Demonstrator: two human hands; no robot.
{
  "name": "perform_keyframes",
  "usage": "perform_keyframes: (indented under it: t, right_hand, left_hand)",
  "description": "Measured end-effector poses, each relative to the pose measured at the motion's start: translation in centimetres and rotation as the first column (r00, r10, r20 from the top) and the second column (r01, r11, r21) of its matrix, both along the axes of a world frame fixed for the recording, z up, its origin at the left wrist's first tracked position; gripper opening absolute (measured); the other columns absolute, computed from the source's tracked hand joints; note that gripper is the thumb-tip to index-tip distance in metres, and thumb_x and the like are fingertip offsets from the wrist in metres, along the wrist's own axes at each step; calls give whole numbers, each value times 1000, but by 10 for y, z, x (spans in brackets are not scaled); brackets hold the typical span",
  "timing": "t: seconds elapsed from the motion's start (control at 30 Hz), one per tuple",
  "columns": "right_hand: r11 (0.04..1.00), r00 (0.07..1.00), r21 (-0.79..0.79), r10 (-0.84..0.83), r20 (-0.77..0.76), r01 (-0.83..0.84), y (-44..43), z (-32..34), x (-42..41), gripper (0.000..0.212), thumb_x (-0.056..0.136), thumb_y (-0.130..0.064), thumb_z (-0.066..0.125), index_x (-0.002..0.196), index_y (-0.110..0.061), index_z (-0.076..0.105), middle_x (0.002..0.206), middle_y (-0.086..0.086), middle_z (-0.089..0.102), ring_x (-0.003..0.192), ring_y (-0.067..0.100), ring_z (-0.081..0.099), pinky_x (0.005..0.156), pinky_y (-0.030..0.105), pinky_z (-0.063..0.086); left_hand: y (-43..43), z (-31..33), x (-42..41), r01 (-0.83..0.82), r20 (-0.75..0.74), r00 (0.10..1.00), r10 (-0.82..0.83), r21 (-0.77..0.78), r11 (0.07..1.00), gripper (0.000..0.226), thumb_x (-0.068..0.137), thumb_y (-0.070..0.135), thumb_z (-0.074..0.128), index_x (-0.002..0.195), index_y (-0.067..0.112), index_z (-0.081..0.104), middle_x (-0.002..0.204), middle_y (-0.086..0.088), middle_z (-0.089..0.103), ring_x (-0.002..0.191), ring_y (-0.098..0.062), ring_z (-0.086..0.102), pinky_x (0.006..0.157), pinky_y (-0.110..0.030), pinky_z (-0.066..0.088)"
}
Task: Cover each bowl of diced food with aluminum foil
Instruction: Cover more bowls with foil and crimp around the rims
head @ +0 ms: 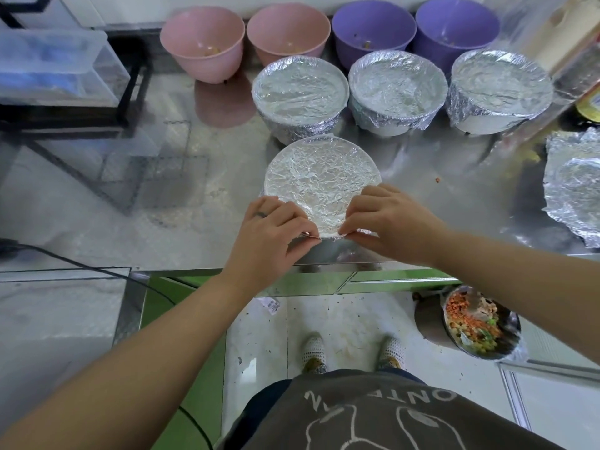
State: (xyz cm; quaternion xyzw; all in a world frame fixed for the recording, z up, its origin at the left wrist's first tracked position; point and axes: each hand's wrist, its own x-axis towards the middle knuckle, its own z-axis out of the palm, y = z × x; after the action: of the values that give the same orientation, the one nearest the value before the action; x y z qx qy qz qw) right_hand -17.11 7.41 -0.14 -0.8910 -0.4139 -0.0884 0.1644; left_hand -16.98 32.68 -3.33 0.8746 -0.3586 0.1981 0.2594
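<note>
At the front edge of a steel surface sits a foil-covered bowl. The left hand and right hand each pinch the foil at its near rim. Just behind stand three wrapped bowls, then two pink bowls and two purple bowls, uncovered. A foil-draped bowl sits far right. A metal bowl of diced food is lower down, by the person's right.

From here I can't see into the near bowl: foil hides what it holds, likewise in the three wrapped bowls beyond. The left hand and right hand, pinching that foil, cover its near rim. Another wrapped bowl runs off the right edge. The scraps in the pink bowls are too small to name.
</note>
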Motion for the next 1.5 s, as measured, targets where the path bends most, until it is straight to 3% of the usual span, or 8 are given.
perform_keyframes:
  t: [0.13, 0.3, 0.8, 0.97, 1.3, 1.4, 1.5]
  right_hand:
    - [1000, 999, 18, -18, 34, 18, 8, -2, 1, 12, 89, -22, 68, 80, -16, 72, 80, -2, 64, 75, 23, 58, 71, 34, 45]
    - [994, 996, 69, -83, 28, 81, 14, -8, -1, 15, 86, -21, 71, 73, -15, 67, 75, 0, 61, 71, 24, 55, 68, 36, 45]
    - [991, 991, 35, -132, 35, 131, 22, -6, -1, 18, 83, -28, 76, 72, -20, 65, 72, -7, 60, 73, 21, 52, 71, 35, 39]
    - [982, 983, 57, -183, 8, 182, 28, -5, -5, 12, 82, -28, 73, 73, -22, 69, 74, -9, 64, 72, 20, 53, 68, 37, 44]
    - [953, 955, 75, -295, 25, 292, 43, -5, -7, 9, 72, -28, 66, 64, -24, 65, 64, -11, 58, 67, 19, 53, 67, 36, 39]
    - [957, 957, 45, -289, 39, 287, 44, -3, -7, 15, 79, -38, 63, 72, -27, 69, 71, -13, 62, 70, 19, 53, 71, 36, 37]
    - [982, 984, -55, -179, 0, 179, 29, 5, -2, 31, 82, -52, 56, 90, -30, 75, 88, -11, 67, 81, 20, 57, 76, 39, 42]
  left_hand:
    - [-5, -1, -2, -41, 17, 999, 41, -18, 999, 10, 86, 26, 78, 79, 20, 72, 85, 7, 66, 79, -21, 61, 94, -40, 43]
    - [-8, -2, -3, -58, 4, 998, 58, -32, 998, 11, 86, 26, 77, 78, 20, 71, 84, 8, 66, 79, -21, 61, 94, -40, 42]
    - [-12, 0, -2, -70, 1, 998, 70, -29, 997, 12, 85, 28, 75, 77, 21, 70, 83, 8, 65, 77, -19, 59, 96, -36, 38]
    - [-10, 0, -1, -66, -7, 998, 65, -18, 998, 13, 87, 31, 74, 79, 21, 71, 84, 9, 66, 78, -19, 59, 97, -36, 38]
    - [1, 4, 8, 1, -22, 1000, 0, 34, 999, 11, 89, 32, 75, 85, 21, 73, 89, 10, 67, 81, -18, 58, 98, -39, 40]
    - [9, 5, 15, 5, 6, 1000, -5, 64, 998, 12, 89, 33, 75, 87, 21, 73, 91, 9, 67, 86, -19, 59, 98, -40, 40]
    - [17, 6, 20, -22, 0, 1000, 22, 77, 997, 15, 90, 36, 73, 90, 22, 74, 96, 8, 68, 90, -21, 60, 101, -43, 40]
